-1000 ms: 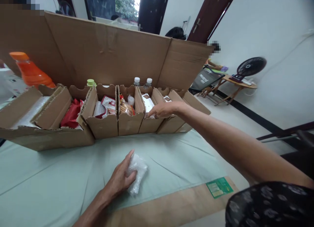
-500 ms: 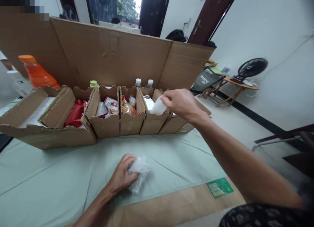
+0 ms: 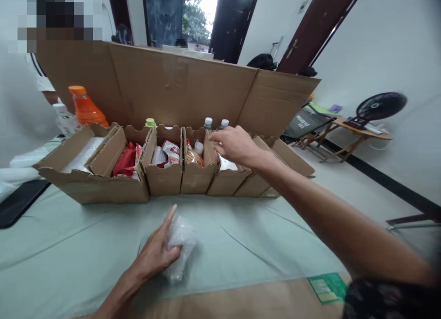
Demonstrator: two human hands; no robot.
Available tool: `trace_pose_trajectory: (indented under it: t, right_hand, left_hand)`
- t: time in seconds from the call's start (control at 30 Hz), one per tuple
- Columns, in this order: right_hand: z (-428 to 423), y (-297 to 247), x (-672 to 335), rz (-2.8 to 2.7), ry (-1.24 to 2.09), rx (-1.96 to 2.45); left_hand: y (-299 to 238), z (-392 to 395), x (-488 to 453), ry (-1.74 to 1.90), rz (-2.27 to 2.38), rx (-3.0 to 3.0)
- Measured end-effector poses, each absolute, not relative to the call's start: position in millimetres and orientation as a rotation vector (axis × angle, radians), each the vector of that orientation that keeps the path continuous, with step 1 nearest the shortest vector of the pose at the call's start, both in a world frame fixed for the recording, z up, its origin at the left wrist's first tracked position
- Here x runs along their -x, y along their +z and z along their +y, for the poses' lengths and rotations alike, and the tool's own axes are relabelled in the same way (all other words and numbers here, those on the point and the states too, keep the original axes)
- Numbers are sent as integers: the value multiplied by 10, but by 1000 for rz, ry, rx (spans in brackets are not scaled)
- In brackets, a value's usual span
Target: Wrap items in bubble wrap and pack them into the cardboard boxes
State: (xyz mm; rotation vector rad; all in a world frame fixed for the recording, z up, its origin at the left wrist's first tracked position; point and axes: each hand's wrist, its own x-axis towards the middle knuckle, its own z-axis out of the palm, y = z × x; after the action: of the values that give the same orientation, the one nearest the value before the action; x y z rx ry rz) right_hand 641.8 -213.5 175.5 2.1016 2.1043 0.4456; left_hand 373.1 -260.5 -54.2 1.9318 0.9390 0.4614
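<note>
My left hand (image 3: 156, 254) rests on a crumpled bubble-wrapped bundle (image 3: 186, 238) on the green cloth, thumb over it and index finger stretched out. What the wrap contains cannot be made out. My right hand (image 3: 237, 147) is above a cardboard bin (image 3: 223, 183), its fingers loosely bent and apart, with nothing seen in them. A white item (image 3: 227, 164) lies in that bin just below the hand. Next to it on the left, another bin (image 3: 195, 183) holds a packet of stick-shaped snacks (image 3: 195, 158).
More bins hold a red packet (image 3: 126, 160) and bubble wrap (image 3: 84, 153). Behind them stand an orange bottle (image 3: 87, 109), clear bottles with white caps (image 3: 208, 122) and a tall cardboard screen (image 3: 186, 87). A green printed sheet (image 3: 328, 288) lies at the front edge.
The white piece in my right hand has left its fingers, and the hand now hovers over the bin. My left index finger has straightened. The view has shifted left.
</note>
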Motion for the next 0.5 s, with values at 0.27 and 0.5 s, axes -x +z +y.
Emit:
trace_pose_trajectory:
  t: [0.27,0.5]
  right_hand:
    - [-779,1158,-6366,1927,437,-1815]
    - [-1436,1765,-6304,1889,734,-1976]
  left_hand:
    - [-788,-2463,-3779,330,1133,-2036]
    - [-553,-2501,-3684,668,910,-2147]
